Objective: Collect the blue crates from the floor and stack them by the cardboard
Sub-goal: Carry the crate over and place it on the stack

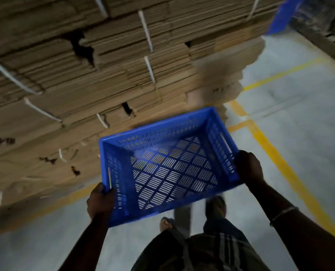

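An empty blue slotted crate (168, 165) hangs in the air in front of me, above the floor. My left hand (100, 202) grips its near left corner, and my right hand (249, 167) clasps the rim of its right side wall. A tall pile of flattened cardboard (74, 79), bound with white straps, rises just beyond the crate and fills the left and upper part of the view. More blue crate plastic (282, 16) shows blurred at the top right.
The grey concrete floor (292, 106) carries yellow painted lines (276, 153) running to the right of the crate. My legs and sandalled feet (166, 223) are below the crate. A dark ledge or wall (329, 36) lies at the far right.
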`<control>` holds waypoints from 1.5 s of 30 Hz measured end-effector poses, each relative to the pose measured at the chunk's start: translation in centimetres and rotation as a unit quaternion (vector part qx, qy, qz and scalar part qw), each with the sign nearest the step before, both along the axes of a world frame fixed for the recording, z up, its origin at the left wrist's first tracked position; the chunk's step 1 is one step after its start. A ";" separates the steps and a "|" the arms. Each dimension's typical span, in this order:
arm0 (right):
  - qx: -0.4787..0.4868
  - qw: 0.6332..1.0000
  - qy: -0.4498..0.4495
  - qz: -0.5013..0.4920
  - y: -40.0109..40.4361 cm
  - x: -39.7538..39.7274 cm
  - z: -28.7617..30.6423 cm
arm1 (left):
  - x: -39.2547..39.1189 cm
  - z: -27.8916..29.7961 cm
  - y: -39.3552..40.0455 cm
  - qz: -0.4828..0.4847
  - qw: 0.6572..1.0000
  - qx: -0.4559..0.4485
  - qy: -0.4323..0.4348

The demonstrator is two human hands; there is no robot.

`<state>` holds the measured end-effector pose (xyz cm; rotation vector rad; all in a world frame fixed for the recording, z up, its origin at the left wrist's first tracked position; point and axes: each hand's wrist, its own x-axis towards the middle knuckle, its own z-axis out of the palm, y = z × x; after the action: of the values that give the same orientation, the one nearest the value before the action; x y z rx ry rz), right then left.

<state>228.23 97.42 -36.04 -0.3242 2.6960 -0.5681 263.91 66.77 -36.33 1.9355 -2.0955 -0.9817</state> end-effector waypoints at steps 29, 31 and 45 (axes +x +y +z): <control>-0.176 0.918 0.044 -0.351 35.4 -35.0 8.5 | -61.7 8.0 19.7 -0.306 0.943 -0.006 0.128; -0.177 0.909 0.044 -0.375 36.5 -37.4 8.2 | -65.5 8.1 20.5 -0.332 0.935 -0.020 0.124; -0.162 0.846 0.056 -0.505 39.4 -54.3 10.9 | -94.2 7.6 23.9 -0.454 0.877 -0.011 0.156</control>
<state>173.90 136.80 -25.09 1.0961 2.6842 -1.3076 169.69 90.65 -28.68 0.6043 -2.7651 -1.2562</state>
